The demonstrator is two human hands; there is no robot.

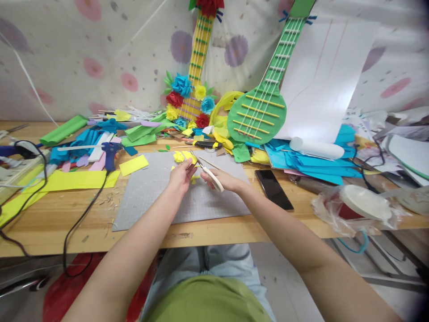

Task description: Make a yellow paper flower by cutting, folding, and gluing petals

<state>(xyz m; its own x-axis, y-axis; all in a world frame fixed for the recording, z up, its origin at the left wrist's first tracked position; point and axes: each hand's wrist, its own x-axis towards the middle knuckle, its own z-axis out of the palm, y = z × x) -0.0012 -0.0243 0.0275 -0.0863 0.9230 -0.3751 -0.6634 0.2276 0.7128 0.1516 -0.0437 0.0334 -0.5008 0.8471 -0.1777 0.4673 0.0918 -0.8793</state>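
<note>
In the head view, the left hand [182, 176] is held narrow, fingertips pinching a small yellow paper piece [191, 156] above the grey cutting mat [150, 197]. The right hand [223, 180] is closed around the white-handled scissors [215, 179], whose blades point up and to the left, towards the yellow paper piece; whether they touch it cannot be told. More small yellow scraps lie on the mat beneath the hands, and a crumpled yellow paper flower [178, 157] sits just beside the left hand's fingertips, near the mat's far edge.

The mat lies on the light wooden tabletop [140, 239]. To its left are a flat yellow paper rectangle [134, 165], long yellow paper strips [80, 180] and a blue glue gun [110, 154] with a black cord. Beyond the mat lies a yellow-and-black utility knife [208, 144]. To its right, a black smartphone [274, 190] lies flat, and farther right is a white round container [365, 203] in clear plastic.

At the back, a yellow paper-craft instrument [197, 62] trimmed with red, blue and yellow paper flowers leans upright, and a green round-bodied paper-craft instrument [256, 114] with white strings leans beside it. Blue paper sheets [311, 163] lie near the green one, with a white paper roll [317, 148] on top.
</note>
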